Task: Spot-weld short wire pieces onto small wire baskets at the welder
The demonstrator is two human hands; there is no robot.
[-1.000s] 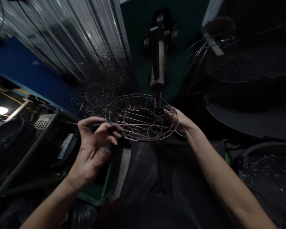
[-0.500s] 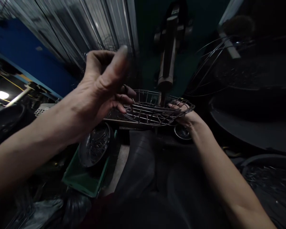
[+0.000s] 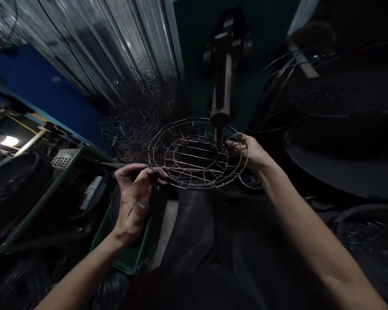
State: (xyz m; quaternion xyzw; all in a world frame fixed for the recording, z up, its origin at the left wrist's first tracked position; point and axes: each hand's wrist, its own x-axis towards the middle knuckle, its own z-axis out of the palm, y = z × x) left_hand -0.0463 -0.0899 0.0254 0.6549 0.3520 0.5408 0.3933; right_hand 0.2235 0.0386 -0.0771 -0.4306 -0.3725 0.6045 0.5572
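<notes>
We hold the round wire grille (image 3: 197,154) under the welding electrode (image 3: 220,115): left hand (image 3: 134,198) pinches its rim, right hand (image 3: 248,150) grips opposite; next joint needs rotating.

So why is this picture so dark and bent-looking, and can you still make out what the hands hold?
Head view: dim, lit mainly by a lamp at far left; straight wall panels fan outward from wide-lens distortion. The round wire guard is sharp enough, held by the left hand and right hand; the lower foreground is nearly black.
</notes>
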